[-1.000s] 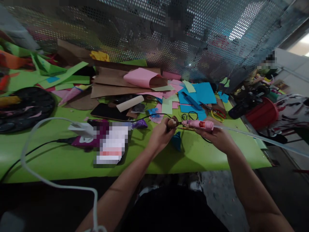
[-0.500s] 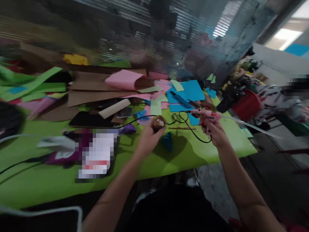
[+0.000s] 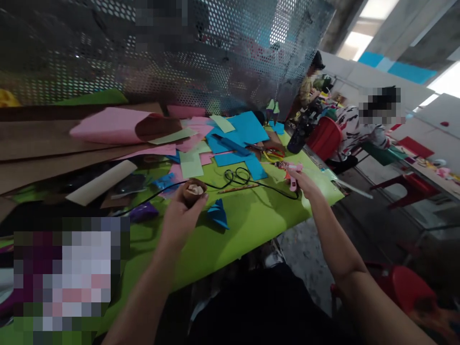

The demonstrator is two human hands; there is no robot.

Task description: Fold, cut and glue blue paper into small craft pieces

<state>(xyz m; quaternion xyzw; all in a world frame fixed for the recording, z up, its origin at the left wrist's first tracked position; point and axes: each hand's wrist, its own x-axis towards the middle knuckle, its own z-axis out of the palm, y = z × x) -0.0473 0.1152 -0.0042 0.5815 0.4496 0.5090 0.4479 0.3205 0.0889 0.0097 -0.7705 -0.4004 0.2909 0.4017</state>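
My left hand [image 3: 179,213] is closed around a small brown rolled cup [image 3: 195,189] with crumpled pale material in its opening. Out to the right, my right hand [image 3: 308,185] has its fingers on the back of a pink hot glue gun [image 3: 293,180], whose nozzle points left, low over the tabletop. A clear glue stick [image 3: 354,186] juts out behind that hand. The gun's black cord [image 3: 237,176] loops across the table and passes behind the brown cup. A folded blue paper piece [image 3: 218,214] lies right of my left hand, near a thin pencil-like stick [image 3: 238,189].
Blue sheets [image 3: 239,129], a pink rolled sheet [image 3: 108,125] and brown paper [image 3: 36,139] cover the back of the green table [image 3: 247,230]. Scissors [image 3: 271,152] lie behind the glue gun. Red chairs [image 3: 325,136] and two people are at the right; a perforated metal panel [image 3: 223,57] stands behind.
The view has swung right, so the table things shift left. My right hand's grip has moved toward the back of the glue gun. My left hand still holds the brown cup.
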